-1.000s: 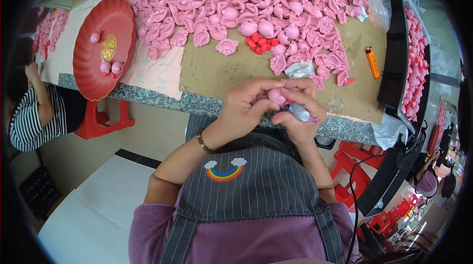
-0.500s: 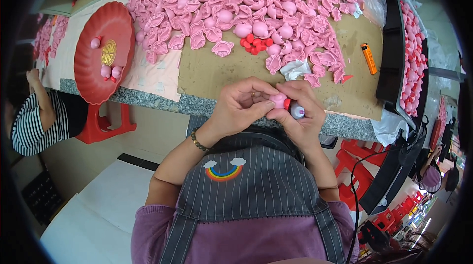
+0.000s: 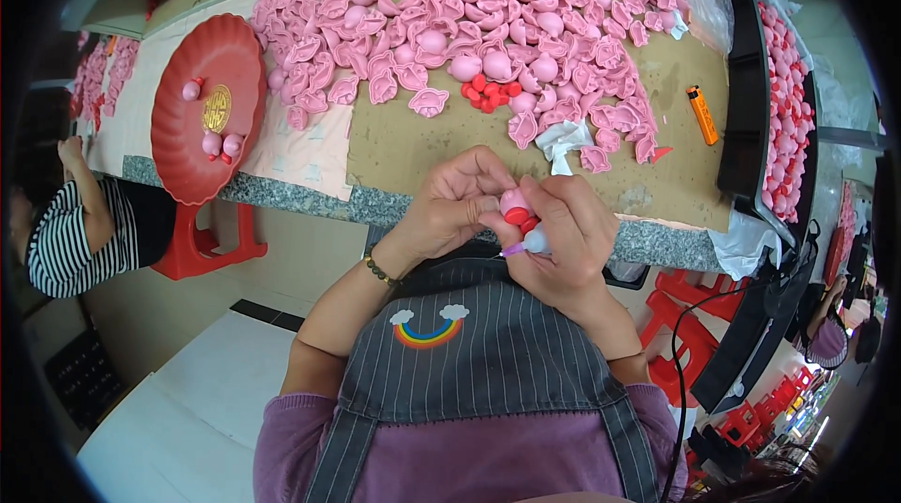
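Observation:
My left hand pinches a small pink ball-shaped piece with a red part on its lower side, above the table's front edge. My right hand is closed against the same piece, its thumb and finger meeting it from the right. Tucked in that hand is a small white squeeze bottle, its purple tip pointing left. A second red bit shows between the fingers. Just beyond my hands lie a crumpled white tissue and a small heap of red pieces.
Many pink moulded pieces cover the far table. On the left stands a red scalloped dish with several pink-and-red balls. An orange lighter lies right, beside a black tray. A person in stripes is at far left.
The pink piece has turned, so its red part now faces down toward me. The bottle in my right hand has swung until its purple tip points left.

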The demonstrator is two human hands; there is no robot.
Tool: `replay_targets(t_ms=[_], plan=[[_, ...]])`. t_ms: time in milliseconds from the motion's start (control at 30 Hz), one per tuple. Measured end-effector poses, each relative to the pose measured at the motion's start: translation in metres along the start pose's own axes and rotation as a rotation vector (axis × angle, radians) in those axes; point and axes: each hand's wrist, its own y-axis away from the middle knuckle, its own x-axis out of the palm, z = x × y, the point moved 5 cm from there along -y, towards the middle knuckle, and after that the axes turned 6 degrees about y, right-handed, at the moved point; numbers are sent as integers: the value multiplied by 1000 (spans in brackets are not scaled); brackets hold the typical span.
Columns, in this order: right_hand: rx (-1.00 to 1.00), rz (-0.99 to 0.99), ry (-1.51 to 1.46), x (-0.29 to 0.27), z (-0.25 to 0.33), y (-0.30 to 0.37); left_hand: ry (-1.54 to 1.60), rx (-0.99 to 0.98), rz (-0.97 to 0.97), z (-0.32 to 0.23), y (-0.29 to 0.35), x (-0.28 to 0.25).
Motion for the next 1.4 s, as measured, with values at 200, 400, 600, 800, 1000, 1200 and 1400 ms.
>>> replay_targets(t_ms=[200, 400, 600, 800, 1000, 1200, 1400], plan=[[0, 7, 23, 4, -3, 4, -1, -43, -14, 0, 0, -1], [206, 39, -272, 13, -28, 9, -518, 180, -214, -9, 0, 1], [398, 121, -500, 8, -47, 23, -579, 250, -180, -9, -2, 10], [459, 50, -649, 14, -42, 24, -545, 190, -220, -1, 2, 12], [454, 45, -609, 19, -39, 29, -704, 240, -185, 1, 5, 9], [360, -5, -599, 21, -43, 31, -711, 251, -163, 3, 5, 7], [381, 3, -623, 24, -45, 33, -762, 242, -195, 3, 6, 8]])
